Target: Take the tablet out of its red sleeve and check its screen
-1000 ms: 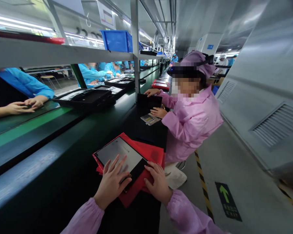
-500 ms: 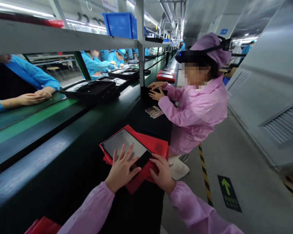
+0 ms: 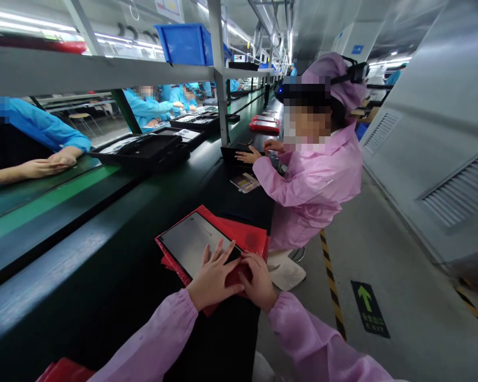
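We have our left hand (image 3: 213, 281) laid over the near end of the panel (image 3: 191, 241), its fingers spread wide and gripping nothing. Our right hand (image 3: 258, 278) curls at the panel's right corner; we cannot tell whether its fingers pinch anything. The panel lies on red sheets (image 3: 252, 236) on the bench (image 3: 219, 345). To work well here, we should press lightly and evenly, steady the corner without lifting it, and guard against the sheets sliding underneath.
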Demonstrator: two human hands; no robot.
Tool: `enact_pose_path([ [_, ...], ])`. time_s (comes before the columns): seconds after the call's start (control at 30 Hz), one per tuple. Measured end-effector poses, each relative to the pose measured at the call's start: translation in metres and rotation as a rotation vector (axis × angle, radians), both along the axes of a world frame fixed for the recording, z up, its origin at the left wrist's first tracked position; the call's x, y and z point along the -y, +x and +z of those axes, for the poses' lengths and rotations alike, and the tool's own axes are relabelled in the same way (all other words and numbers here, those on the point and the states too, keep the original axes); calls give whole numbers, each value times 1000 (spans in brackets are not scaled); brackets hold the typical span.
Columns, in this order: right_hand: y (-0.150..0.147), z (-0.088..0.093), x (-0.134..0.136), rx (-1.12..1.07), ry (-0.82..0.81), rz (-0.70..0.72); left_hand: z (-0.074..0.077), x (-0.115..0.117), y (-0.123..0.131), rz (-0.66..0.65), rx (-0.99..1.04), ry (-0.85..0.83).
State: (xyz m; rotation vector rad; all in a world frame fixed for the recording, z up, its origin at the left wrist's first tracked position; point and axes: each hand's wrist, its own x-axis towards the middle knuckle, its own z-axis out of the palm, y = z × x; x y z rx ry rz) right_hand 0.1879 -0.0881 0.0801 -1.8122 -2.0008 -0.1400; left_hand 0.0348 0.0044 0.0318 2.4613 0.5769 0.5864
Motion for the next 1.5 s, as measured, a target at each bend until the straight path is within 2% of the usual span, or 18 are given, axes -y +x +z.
enact_pose_path([
  [0.13, -1, 3, 0, -38, -10, -12, -2, -1, -14, -37, -12, -33],
  [0.23, -3, 5, -1, -39, -8, -12, -7, -4, -32, -48, 63, -7],
  [0.37, -2, 5, -2, -68, 13, -14, -22, -8, -54, 1, 193, 189],
  [0.5, -1, 3, -2, -77, -5, -32, -36, -17, -56, 115, 229, 421],
  [0.63, 0, 4, -1, -73, -3, -32, -34, -24, -41, 139, 229, 352],
  [0.73, 0, 5, -1, -63, -1, -14, -23, -27, -21, 120, 188, 232],
  [0.87, -1, 4, -1, -43, 7, -3, -7, -32, 3, 118, 3, 73],
  [0.93, -1, 3, -1, -43, 11, -4, -2, -29, 10, 111, -21, 35],
  [1.0, 0, 2, -1, -34, 26, 8, -1, -21, 13, 81, 38, 55],
  [1.17, 4, -2, 0, 90, 75, -8, -12, 0, 2, 64, 247, 125],
  [1.37, 2, 0, 0, 127, 91, -26, -22, 3, -30, 72, 452, 239],
  [1.5, 0, 1, 0, 168, 104, -59, -30, 3, -42, 204, 491, 299],
])
